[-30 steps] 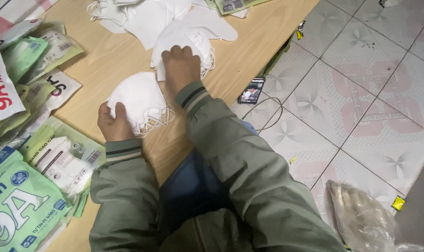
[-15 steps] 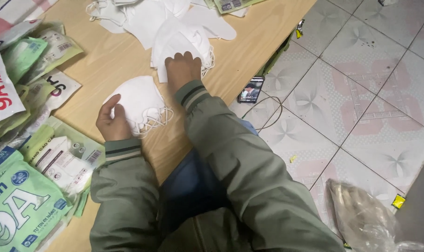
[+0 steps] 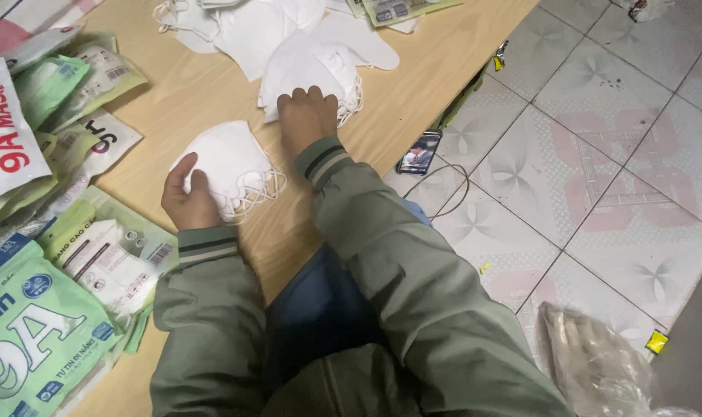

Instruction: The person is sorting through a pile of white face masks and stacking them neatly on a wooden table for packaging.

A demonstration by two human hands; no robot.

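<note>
My left hand (image 3: 187, 199) grips a small stack of white face masks (image 3: 229, 164) with white ear loops, holding it against the wooden board (image 3: 204, 93). My right hand (image 3: 307, 118) reaches further out, fingers curled on the near edge of a second heap of white masks (image 3: 312, 63). More loose white masks (image 3: 235, 23) lie spread at the far end of the board. Both arms are in grey-green jacket sleeves with striped cuffs.
Green-and-white printed mask packets (image 3: 34, 340) and clear packets (image 3: 107, 259) are piled along the left. A phone (image 3: 419, 152) with a cable lies on the tiled floor (image 3: 598, 154) by the board's right edge. A crumpled plastic bag (image 3: 598, 363) sits at the lower right.
My right hand has stayed on the far heap of masks, shifting only slightly. My left hand keeps its hold on the near stack, which has barely moved.
</note>
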